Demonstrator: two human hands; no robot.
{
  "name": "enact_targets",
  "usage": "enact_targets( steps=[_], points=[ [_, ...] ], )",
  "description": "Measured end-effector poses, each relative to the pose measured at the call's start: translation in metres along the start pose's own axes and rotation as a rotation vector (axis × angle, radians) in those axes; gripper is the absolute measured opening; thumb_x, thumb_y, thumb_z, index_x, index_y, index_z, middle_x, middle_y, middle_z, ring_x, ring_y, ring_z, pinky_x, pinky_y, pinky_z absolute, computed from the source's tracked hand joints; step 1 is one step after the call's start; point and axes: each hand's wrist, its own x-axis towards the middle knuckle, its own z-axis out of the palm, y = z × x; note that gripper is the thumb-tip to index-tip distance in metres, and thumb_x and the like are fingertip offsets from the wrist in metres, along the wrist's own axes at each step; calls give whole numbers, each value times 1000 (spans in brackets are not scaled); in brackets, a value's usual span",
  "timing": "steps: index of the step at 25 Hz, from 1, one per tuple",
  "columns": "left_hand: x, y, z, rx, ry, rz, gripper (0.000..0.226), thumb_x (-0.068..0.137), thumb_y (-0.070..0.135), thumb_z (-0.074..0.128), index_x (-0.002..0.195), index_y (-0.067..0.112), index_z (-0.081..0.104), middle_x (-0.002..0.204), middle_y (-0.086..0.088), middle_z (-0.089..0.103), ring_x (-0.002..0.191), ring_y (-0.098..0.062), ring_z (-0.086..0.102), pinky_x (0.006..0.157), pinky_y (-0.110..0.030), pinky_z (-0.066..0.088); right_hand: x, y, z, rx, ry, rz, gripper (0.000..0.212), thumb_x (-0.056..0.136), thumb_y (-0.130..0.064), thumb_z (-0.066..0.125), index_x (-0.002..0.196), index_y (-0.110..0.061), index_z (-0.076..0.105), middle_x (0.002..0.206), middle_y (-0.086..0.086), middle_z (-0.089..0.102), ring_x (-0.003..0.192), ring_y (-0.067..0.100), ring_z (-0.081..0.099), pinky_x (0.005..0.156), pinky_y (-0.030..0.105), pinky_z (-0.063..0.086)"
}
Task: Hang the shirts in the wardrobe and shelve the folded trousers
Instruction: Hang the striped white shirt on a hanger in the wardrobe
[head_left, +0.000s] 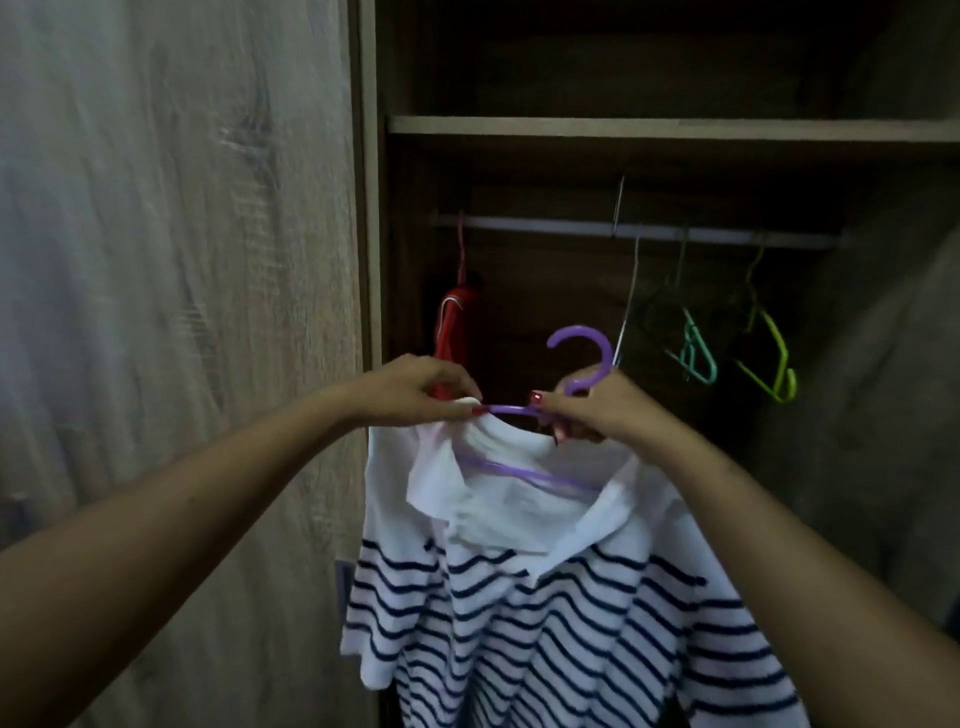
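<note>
No readable text or labels anywhere

A red garment (453, 322) hangs on a pink hanger (461, 244) just above and behind the left fingers (452, 385), which hide its lower edge; a thin pale wire hanger (629, 291) hangs just above and to the right of the right fingers (576, 428); further right of those fingers and somewhat higher, a teal hanger (698, 358) and a yellow-green hanger (774, 358) hang bare, near each other but apart; all four hook over the white rail (649, 228), well above both sets of fingers; a pale wood-grain panel (171, 260) fills the view left of the left fingers; a dim grey surface (893, 364), too dark to identify, stands far right of the right fingers.
</note>
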Motion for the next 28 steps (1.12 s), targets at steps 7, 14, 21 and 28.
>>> enact_targets(
  steps=[7, 14, 21, 28],
  points=[
    [-14, -16, 21, -111, 187, 35, 48, 90, 57, 42, 104, 18, 66, 90, 3, 68, 79, -10, 65, 69, -32, 53, 5, -22, -18, -28, 0, -48, 27, 86, -29, 67, 79, -3, 74, 68, 16, 71, 57, 19, 54, 53, 21, 42],
    [-14, -37, 20, -205, 389, 47, 50, 86, 63, 44, 103, 22, 66, 91, 0, 70, 80, -16, 67, 71, -49, 56, -13, 6, -82, -434, -63, -38, 23, 77, -25, 76, 99, -19, 72, 100, 2, 74, 94, 11, 69, 89, 30, 55],
    [-3, -25, 20, -262, 300, 100, 55, 85, 66, 45, 106, 21, 66, 93, 1, 69, 83, -15, 67, 74, -45, 57, -51, 9, -97, -152, -281, 19, 37, 73, -45, 72, 94, -15, 72, 97, 8, 73, 91, 20, 67, 77, 26, 53],
    [2, -12, 20, -1, 424, 96, 30, 95, 38, 48, 113, 20, 63, 106, 0, 67, 99, -14, 62, 85, -44, 53, -85, -30, -90, 179, -168, 121, 33, 77, -24, 64, 100, -2, 67, 94, 15, 71, 77, 21, 67, 64, 25, 56]
  ],
)
